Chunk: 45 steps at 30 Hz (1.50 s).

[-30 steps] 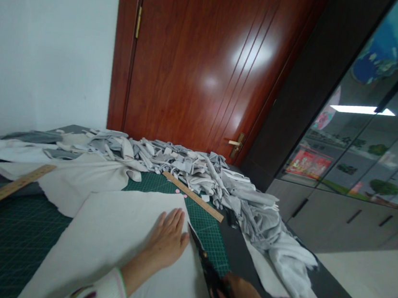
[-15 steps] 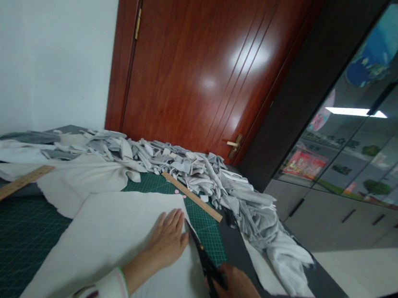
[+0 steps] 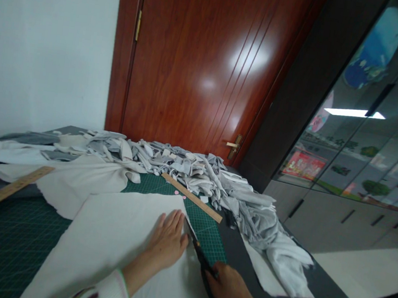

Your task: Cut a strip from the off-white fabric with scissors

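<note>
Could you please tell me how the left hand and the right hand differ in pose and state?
The left hand lies flat, palm down, on the white cloth; the right hand grips the black scissors. The left hand's fingers are mostly extended, while the right hand's are curled. The left hand lies beside the blades, the right at the handles. Both hands are bare.

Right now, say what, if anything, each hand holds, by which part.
Right hand: scissors, by the handles. Left hand: nothing held; it lies flat on the white cloth.
</note>
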Each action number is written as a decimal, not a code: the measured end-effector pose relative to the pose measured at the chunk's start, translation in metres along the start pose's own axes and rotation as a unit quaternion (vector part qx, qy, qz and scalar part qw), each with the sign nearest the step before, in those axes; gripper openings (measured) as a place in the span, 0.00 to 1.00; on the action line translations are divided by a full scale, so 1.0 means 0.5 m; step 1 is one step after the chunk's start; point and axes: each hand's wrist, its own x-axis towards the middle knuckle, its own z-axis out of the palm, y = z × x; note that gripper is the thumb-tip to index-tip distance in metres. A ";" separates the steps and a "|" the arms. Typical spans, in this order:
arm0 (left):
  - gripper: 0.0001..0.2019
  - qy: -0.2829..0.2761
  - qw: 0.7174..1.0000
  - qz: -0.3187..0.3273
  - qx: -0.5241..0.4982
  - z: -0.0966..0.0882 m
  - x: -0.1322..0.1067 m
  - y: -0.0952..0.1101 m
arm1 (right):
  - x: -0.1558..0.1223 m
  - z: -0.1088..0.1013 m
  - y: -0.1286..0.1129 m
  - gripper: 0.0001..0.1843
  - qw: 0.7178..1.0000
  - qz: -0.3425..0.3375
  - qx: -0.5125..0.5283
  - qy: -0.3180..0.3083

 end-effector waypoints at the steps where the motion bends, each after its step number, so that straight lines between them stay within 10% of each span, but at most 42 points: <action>1: 0.31 0.000 1.000 0.000 0.000 0.000 -0.001 0.000 | -0.002 0.000 -0.003 0.18 1.000 0.002 -0.004 -0.001; 45: 0.30 0.003 1.000 0.005 0.004 -0.005 -0.004 0.000 | 0.009 -0.003 0.014 0.16 0.999 -0.008 0.027 -0.017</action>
